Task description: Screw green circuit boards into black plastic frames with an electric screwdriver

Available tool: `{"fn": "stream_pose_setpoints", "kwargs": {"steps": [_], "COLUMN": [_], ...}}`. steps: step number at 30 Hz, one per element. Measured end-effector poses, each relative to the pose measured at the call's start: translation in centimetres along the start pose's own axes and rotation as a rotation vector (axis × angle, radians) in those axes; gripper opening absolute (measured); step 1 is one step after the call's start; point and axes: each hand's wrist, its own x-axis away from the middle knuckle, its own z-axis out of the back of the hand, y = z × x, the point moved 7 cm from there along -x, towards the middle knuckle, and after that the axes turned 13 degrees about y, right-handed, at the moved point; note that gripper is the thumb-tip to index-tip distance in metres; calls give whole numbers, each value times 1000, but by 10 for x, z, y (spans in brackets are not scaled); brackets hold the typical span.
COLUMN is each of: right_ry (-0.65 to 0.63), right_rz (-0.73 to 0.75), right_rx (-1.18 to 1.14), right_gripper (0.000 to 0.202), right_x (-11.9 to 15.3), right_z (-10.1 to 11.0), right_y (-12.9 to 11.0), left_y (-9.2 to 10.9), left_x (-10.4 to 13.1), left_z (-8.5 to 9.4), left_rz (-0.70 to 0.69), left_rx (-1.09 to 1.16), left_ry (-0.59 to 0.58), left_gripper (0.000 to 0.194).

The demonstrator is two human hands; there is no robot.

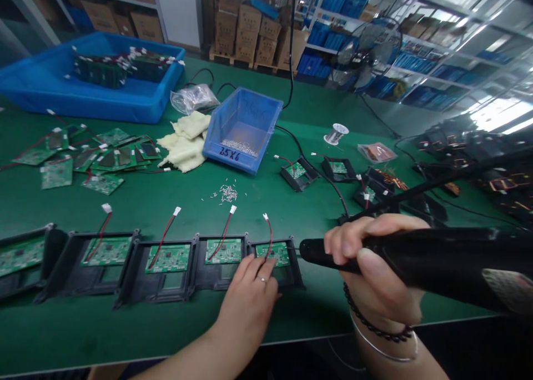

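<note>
Evidently a screw-fastening station, one unit being worked.

Item, black plastic housing: rightmost of five in a row along the near edge of the green bench. Seated inside, a green circuit board, partly covered by fingers; its red-and-black lead runs away from the worker to a white connector.

Item, left hand: fingers bent and slightly spread, tips down on the near part of the housing and board. Whether the thumb pinches the front wall cannot be told.

Item, right hand: fingers curled closed around a black electric screwdriver, held nearly level. Its thin bit reaches the housing's right side; too small to tell whether the tip sits in a screw.

Item, other housings: four, set side by side to the left, each with a board; the leftmost is cut off by the frame.

Item, loose screws: small heap on the bench, beyond the row.

Item, blue parts bin: marked "25X6", more small metal pieces inside.

Item, loose circuit boards: overlapping pile, left, near the large blue tray.

Step in hand, by judgement: driving a screw to fix the board in the rightmost housing. Next move calls for lining the bit up squarely with the screw head, light steady pressure, and the left hand keeping board and housing from sliding; a slanted bit could slip onto the board.
</note>
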Motion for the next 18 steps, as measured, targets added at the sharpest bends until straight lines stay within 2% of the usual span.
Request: {"fn": "stream_pose_setpoints", "kwargs": {"steps": [4,7,10,12,15,17,18], "right_ry": [-52,-101,-135,-90,84,139,121], "right_rz": [-22,-34,-38,-28,-37,-75,-91], "right_rx": [-20,-51,-73,-74,-135,-217,-243], "right_gripper": [22,32,34,31,30,30,28], "right_x": [-1,-2,-4,-5,-1,7,11], "right_z": [-6,-10,-13,-11,4,10,9], "right_y": [6,10,11,6,-6,-11,-11], "left_y": [0,0,-1,0,6,11,15], "left_x": [0,1,6,11,20,20,19], "left_z": [-6,-11,-9,1,19,21,18], "left_rz": [-24,-51,-55,-57,-79,-78,-88], "left_rx": [-45,-81,-108,-120,-110,-127,-144], "left_ry": [-10,-12,3,62,160,139,82], "left_gripper": [12,13,11,8,10,16,16]}}
